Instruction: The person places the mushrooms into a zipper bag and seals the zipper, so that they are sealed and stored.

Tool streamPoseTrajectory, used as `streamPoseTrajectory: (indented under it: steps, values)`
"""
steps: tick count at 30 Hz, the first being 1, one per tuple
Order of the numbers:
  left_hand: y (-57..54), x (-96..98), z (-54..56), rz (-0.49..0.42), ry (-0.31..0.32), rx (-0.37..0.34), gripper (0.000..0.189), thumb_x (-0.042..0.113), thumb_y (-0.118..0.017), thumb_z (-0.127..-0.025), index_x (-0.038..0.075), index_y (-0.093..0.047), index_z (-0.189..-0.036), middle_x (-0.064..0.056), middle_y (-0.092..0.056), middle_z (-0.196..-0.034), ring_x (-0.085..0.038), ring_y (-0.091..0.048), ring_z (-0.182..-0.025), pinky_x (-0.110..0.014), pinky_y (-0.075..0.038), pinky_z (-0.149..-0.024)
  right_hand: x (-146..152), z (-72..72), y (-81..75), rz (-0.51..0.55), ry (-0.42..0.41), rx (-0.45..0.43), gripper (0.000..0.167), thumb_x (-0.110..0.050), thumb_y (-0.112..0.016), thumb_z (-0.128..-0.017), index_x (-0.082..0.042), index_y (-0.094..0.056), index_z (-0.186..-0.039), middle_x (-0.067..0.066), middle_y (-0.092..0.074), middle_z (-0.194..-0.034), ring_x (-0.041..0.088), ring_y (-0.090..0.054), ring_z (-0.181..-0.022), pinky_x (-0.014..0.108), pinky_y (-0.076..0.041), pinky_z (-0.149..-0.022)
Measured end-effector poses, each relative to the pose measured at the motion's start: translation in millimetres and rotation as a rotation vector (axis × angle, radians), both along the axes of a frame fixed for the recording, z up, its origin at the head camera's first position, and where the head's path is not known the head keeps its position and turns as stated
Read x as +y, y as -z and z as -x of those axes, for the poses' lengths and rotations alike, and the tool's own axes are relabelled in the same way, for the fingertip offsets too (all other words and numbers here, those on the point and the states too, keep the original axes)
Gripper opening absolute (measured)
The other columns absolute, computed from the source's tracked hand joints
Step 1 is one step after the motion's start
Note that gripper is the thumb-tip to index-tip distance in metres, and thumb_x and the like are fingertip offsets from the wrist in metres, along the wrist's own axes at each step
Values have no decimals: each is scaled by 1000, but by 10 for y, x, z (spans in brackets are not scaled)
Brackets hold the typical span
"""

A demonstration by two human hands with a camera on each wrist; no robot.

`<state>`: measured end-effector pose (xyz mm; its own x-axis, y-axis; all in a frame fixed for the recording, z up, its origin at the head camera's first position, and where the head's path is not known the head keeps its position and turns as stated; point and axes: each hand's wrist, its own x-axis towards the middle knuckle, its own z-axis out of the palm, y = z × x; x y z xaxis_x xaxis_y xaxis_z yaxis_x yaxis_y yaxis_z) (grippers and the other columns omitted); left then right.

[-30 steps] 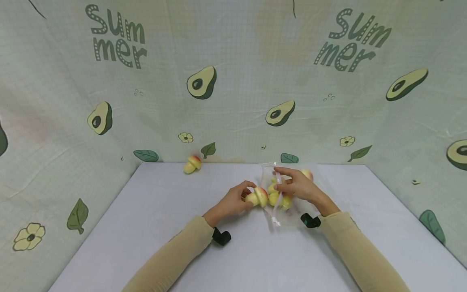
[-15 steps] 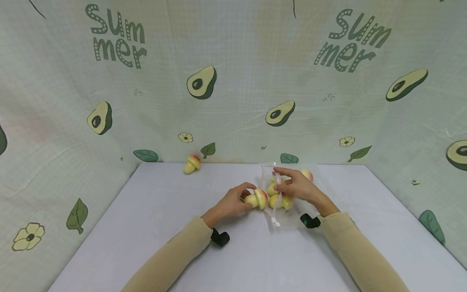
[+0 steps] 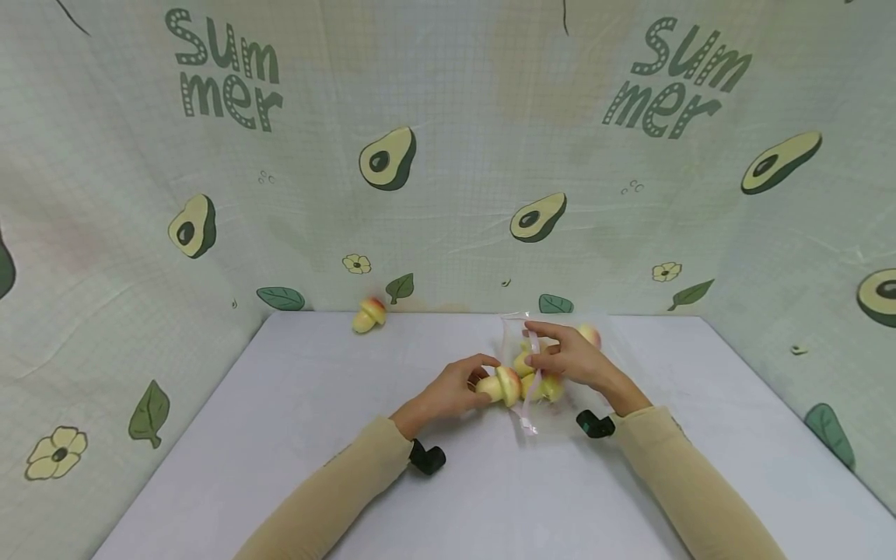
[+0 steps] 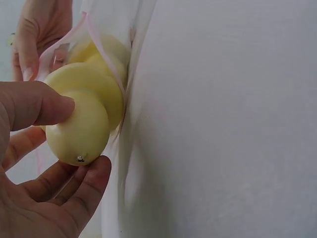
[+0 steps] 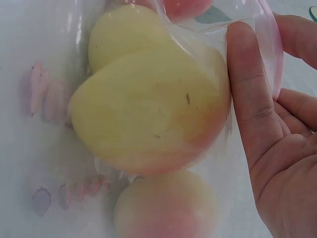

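Observation:
My left hand (image 3: 450, 389) grips a pale yellow toy mushroom (image 3: 507, 386) by its stem, thumb on one side and fingers on the other. Its red-tinted cap points right, at the pink-edged mouth of a clear zip bag (image 3: 528, 426). In the left wrist view the mushroom's cap (image 4: 74, 77) sits between the two pink edges of that mouth. My right hand (image 3: 572, 356) pinches the bag's edge and holds the mouth apart. Through the plastic show several more mushrooms (image 5: 148, 104), yellow with reddish caps, lying inside; the right hand partly hides them in the head view.
Another toy mushroom (image 3: 369, 315) lies at the back left of the white table (image 3: 336, 373). Behind and at both sides hangs a cloth (image 3: 462, 155) printed with avocados and leaves. A small black camera is strapped at each wrist.
The left hand has moved slightly right with the mushroom, whose cap now overlaps the bag's mouth. The right hand and the bag have stayed nearly still.

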<state>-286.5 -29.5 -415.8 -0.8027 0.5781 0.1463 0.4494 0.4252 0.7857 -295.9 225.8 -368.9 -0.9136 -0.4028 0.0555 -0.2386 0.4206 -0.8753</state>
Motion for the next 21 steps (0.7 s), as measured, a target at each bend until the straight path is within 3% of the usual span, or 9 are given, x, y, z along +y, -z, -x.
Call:
streamPoseTrajectory:
  steps: [21]
  values:
    - [5,176,6,20,-4,-7,52,4,-69,-81,17,-56,-129,-3,-62,-104,-13,-59,-92,-22,-49,-77,2,8,7,-15,5,-3,73,-21,-73,-85,-7,-37,-146,19,-37,-146,22,-66,-81,31,-55,-69]
